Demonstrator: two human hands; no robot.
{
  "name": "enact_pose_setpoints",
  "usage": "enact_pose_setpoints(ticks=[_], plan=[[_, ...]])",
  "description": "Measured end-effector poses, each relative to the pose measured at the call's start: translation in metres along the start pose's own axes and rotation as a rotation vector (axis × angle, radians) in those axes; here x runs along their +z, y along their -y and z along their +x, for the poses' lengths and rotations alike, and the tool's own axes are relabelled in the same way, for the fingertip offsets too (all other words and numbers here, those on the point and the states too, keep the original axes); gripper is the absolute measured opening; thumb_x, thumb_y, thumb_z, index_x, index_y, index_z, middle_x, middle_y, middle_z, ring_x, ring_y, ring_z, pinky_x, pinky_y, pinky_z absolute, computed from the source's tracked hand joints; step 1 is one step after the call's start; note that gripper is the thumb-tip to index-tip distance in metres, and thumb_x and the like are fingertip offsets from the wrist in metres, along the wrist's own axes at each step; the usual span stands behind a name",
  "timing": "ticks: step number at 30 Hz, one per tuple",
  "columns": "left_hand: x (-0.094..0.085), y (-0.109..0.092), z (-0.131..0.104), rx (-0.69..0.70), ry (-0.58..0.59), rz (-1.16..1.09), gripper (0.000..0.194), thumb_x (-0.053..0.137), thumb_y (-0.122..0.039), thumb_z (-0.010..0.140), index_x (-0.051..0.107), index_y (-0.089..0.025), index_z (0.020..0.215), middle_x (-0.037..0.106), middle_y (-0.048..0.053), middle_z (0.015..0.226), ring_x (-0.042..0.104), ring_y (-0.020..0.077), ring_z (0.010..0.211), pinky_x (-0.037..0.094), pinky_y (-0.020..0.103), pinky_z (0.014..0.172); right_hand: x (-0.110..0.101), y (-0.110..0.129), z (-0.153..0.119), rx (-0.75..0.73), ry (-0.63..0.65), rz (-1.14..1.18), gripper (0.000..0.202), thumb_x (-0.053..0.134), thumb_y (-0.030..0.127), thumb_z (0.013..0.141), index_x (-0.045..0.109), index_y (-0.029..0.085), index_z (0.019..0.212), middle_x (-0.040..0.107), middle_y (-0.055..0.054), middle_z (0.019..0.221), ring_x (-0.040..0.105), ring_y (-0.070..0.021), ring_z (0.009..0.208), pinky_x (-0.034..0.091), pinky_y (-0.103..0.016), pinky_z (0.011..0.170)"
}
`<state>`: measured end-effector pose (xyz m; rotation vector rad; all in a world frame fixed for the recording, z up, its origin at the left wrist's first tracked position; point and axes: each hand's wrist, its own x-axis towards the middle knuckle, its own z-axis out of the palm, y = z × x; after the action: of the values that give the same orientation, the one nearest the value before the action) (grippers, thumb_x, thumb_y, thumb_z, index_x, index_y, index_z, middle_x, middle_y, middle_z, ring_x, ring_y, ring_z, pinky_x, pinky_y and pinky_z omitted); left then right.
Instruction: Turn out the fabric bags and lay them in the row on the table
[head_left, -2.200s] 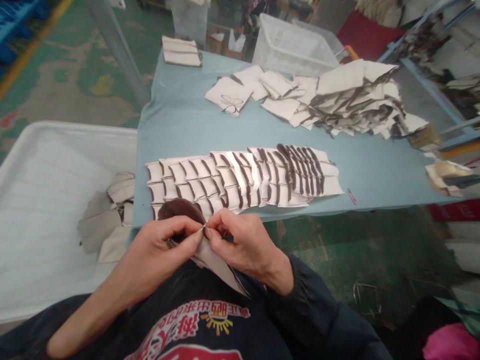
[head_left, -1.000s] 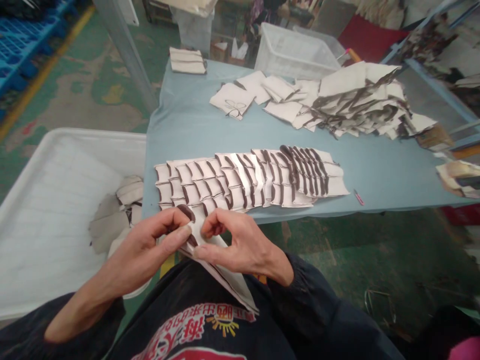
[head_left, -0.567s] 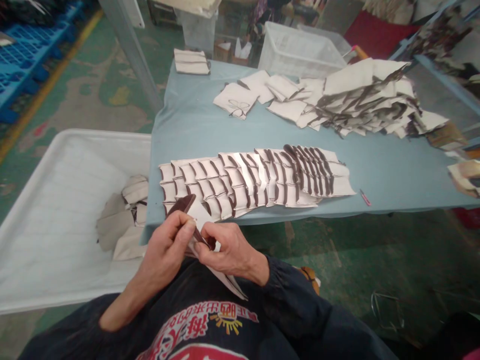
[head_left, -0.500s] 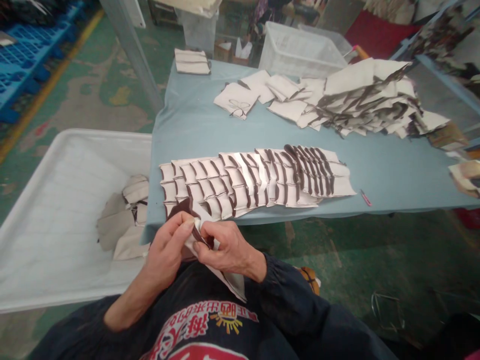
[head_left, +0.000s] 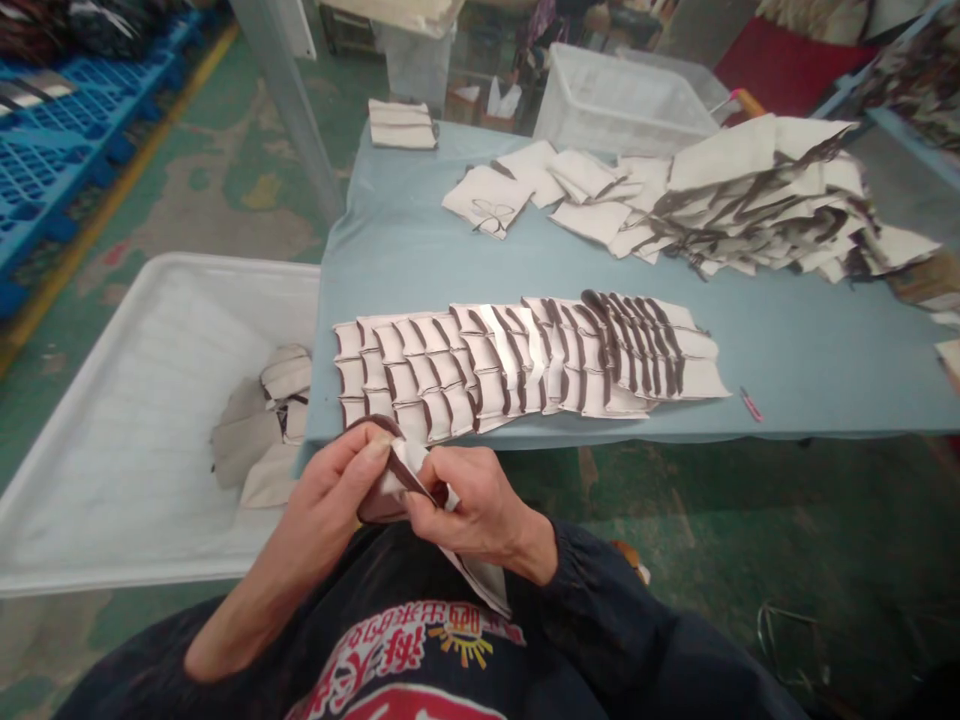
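Observation:
Close to my body, at the near edge of the table, I hold a cream fabric piece with dark brown edging (head_left: 384,494). My left hand (head_left: 341,478) pinches its brown edge between thumb and fingers. On the other side, my right hand (head_left: 472,505) grips the same edge, with a bit of white material showing by its fingers. The piece's lower corner hangs down in front of my apron. Just beyond my hands lies a long overlapping row of similar cream pieces with brown edges (head_left: 420,370).
A blue-covered table (head_left: 810,350) carries a heap of cream pieces (head_left: 757,200), a small stack (head_left: 403,125) and a pink-handled tool (head_left: 750,404). To the left stands a white bin (head_left: 157,420) with several pieces inside. Behind the table is a clear plastic crate (head_left: 622,100).
My hands have moved slightly apart along the brown edge, the right one shifting rightward. The fabric between them looks more stretched out. The whole view has shifted a little.

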<state>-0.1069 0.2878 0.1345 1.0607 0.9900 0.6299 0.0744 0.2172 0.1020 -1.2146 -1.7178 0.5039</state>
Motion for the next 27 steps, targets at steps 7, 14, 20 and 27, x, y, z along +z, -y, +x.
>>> enact_pose_setpoints(ticks=[7,14,20,27], plan=[[-0.006,-0.006,-0.014,0.108,0.093,0.381,0.029,0.084,-0.044,0.088,0.078,-0.019,0.077,0.067,-0.002,0.072,0.056,0.0147,0.068,0.045,0.022,0.061,-0.012,0.007,-0.010,-0.094,-0.021,-0.098,0.021,0.062,0.013,0.091,0.049,0.027,0.080,0.056,0.007,0.064,0.049,-0.0115,0.055,0.034,-0.026,0.055],[0.011,-0.015,-0.017,0.185,0.069,0.633,0.034,0.069,-0.047,0.091,0.076,-0.018,0.075,0.065,-0.002,0.066,0.057,0.0141,0.062,0.046,0.022,0.058,-0.018,0.010,-0.015,-0.066,-0.024,-0.137,0.022,0.063,0.017,0.095,0.050,0.026,0.079,0.058,0.007,0.064,0.051,-0.0119,0.056,0.035,-0.027,0.056],[0.024,-0.010,-0.019,0.228,0.019,0.611,0.036,0.067,-0.046,0.094,0.074,-0.019,0.071,0.065,-0.003,0.062,0.057,0.0129,0.058,0.044,0.021,0.056,-0.024,0.009,-0.024,0.128,0.023,0.044,0.024,0.071,0.023,0.096,0.053,0.025,0.080,0.060,0.007,0.065,0.053,-0.0100,0.053,0.036,-0.023,0.054],[0.029,0.007,-0.018,0.118,-0.019,0.532,0.047,0.063,-0.058,0.099,0.069,-0.020,0.074,0.066,0.000,0.067,0.058,0.0157,0.064,0.049,0.023,0.060,-0.034,0.003,-0.025,0.372,0.101,0.279,0.035,0.073,0.037,0.097,0.048,0.026,0.076,0.051,0.010,0.061,0.043,-0.0083,0.051,0.031,-0.023,0.053]])
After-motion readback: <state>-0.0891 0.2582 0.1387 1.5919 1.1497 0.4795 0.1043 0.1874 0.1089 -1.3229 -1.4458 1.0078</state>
